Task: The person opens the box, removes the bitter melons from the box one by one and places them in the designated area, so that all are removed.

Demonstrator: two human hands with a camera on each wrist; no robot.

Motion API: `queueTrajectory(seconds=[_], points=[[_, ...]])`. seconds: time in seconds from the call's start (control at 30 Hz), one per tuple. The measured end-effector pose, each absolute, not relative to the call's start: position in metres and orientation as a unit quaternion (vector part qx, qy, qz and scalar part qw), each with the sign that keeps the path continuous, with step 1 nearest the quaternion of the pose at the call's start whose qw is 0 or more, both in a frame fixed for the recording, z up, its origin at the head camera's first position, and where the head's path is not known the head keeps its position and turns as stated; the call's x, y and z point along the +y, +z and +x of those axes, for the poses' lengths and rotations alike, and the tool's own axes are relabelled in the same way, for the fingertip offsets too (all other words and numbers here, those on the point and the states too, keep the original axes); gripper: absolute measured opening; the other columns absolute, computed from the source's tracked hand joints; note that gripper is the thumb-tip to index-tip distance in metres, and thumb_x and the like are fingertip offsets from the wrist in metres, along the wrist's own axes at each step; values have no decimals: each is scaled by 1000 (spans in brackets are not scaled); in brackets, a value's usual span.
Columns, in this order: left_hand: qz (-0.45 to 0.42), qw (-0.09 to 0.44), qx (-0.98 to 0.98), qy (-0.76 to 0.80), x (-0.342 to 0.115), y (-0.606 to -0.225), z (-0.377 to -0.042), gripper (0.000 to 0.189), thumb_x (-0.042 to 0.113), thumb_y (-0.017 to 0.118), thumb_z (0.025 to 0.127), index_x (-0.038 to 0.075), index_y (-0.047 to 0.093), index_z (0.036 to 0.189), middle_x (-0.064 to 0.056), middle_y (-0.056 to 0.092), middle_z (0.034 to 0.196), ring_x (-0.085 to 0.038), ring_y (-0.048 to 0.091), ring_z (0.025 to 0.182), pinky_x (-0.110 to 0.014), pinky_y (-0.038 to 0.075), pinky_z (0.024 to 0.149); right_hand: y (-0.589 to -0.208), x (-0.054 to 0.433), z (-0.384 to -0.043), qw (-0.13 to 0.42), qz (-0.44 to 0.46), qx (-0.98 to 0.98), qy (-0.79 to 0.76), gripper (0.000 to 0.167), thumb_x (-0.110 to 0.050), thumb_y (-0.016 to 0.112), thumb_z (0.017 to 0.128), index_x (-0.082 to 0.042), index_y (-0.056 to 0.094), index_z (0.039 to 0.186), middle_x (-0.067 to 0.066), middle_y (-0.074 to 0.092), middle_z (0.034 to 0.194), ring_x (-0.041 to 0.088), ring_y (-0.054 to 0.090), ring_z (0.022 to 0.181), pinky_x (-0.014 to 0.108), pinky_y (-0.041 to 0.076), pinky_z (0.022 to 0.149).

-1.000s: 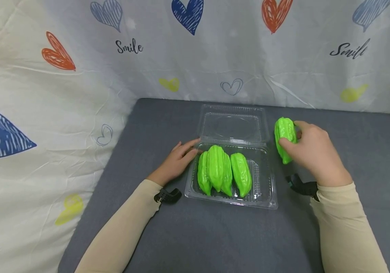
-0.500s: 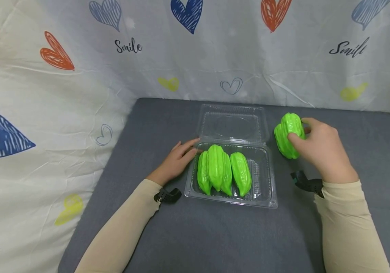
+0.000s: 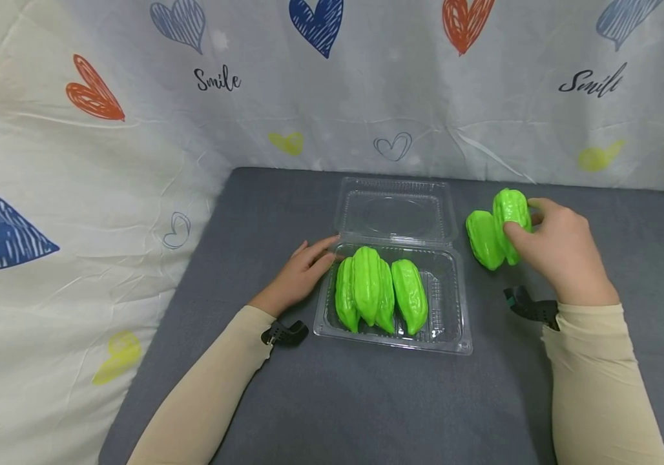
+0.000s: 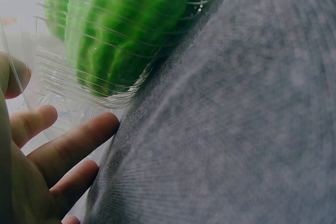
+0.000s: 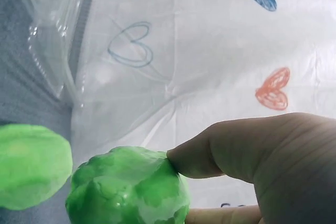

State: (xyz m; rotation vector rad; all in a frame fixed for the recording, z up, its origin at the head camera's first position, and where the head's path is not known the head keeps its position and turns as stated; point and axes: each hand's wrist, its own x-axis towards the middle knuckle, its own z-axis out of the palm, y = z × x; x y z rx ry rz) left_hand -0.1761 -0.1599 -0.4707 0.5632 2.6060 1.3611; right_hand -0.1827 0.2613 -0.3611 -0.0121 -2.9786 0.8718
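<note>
In the head view, my right hand (image 3: 561, 248) pinches a bright green, ribbed bitter melon (image 3: 511, 216) between thumb and fingers, right of the clear box. Close on its left lies another green bitter melon (image 3: 484, 240) on the cloth. Seen from the right wrist, the held melon (image 5: 126, 187) shows its bumpy end under the thumb. Several more green melons (image 3: 410, 297) lie side by side in the hinged clear plastic box (image 3: 451, 339). My left hand (image 3: 297, 274) rests with spread fingers at the box's left edge; in the left wrist view its fingers (image 4: 79, 139) are extended beside the ridged wall.
The box's clear lid (image 3: 396, 210) lies folded back behind the base. Dark grey cloth (image 3: 390, 407) covers the table. A white sheet (image 3: 355, 97) printed with hearts hangs behind and to the left.
My right hand has moved right and slightly back with its bitter melon, uncovering the second melon that was hidden behind it. The left hand and the box have stayed in place.
</note>
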Motion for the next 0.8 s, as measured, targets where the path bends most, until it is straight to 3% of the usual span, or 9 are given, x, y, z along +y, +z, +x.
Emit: queueTrajectory(seconds=[0.57,0.8], points=[[179,73,870,454,-161,-471,-175,51,37,42,116,20,40,164,-5,71,137,-22,61,135,-42,-1,133,-372,279,-193,-18,-35,-959,282,76,-40,50,104,11,36,158,38,55,137,51,57,118,68,49,89],[176,75,870,454,-159,-470,-175,51,35,42,115,20,40,164,-5,71,137,-23,61,135,-42,-1,133,-379,286,-196,-24,-43,-964,263,73,-38,50,102,13,41,153,30,62,117,40,58,96,45,48,67]])
